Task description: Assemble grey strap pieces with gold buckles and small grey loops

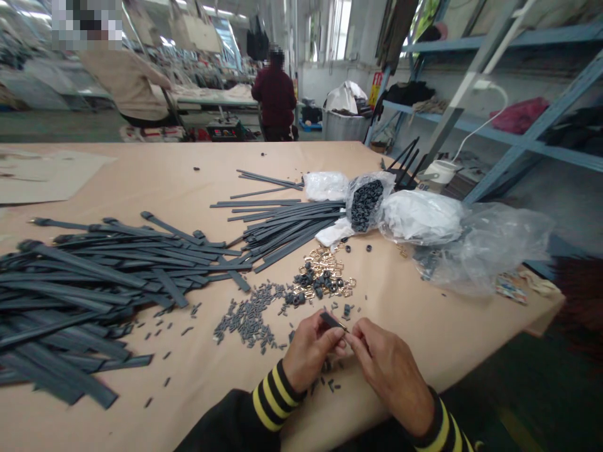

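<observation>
Near the table's front edge, my left hand (311,348) is closed around a dark grey strap (331,320), whose end sticks up between thumb and fingers. My right hand (389,364) meets it from the right, thumb and forefinger pinched on a small gold-coloured piece (346,329) at the strap. The fingers hide most of that piece. Just beyond my hands lies a heap of gold buckles (325,260) mixed with dark loops (306,279). To its left spreads a pile of small dark grey pieces (252,317); a few more lie under my hands.
Many dark straps (94,276) cover the table's left side, with another bundle (292,229) farther back. Plastic bags (421,216), one full of dark loops (367,204), stand at the back right. Blue shelving (499,141) rises on the right. Two people sit beyond the table.
</observation>
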The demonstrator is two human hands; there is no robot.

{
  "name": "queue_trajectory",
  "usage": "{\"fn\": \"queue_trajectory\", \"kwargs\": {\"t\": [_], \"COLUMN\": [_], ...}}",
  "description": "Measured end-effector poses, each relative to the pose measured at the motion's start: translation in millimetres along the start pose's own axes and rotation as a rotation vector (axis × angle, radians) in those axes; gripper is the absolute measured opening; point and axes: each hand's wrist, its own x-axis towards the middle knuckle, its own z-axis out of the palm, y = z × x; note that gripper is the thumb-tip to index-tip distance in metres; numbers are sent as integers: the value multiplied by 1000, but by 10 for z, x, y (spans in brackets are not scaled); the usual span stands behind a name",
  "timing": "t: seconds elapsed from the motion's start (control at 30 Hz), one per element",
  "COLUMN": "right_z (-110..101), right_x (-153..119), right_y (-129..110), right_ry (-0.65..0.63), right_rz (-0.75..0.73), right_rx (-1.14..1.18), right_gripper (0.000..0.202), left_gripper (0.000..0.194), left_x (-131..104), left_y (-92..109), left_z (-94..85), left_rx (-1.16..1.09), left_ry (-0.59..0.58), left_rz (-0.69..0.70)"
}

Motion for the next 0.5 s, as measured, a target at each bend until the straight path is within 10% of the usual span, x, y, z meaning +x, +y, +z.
{"fn": "queue_trajectory", "kwargs": {"t": [0.5], "right_z": [-63], "right_x": [32], "right_y": [79], "right_ry": [-243], "right_rz": [146], "right_rx": [643], "right_gripper": [27], "left_gripper": [22], "left_x": [-51], "left_y": [67], "left_z": [60], "left_rx": [92], "left_ry": [-28], "left_rz": [34]}}
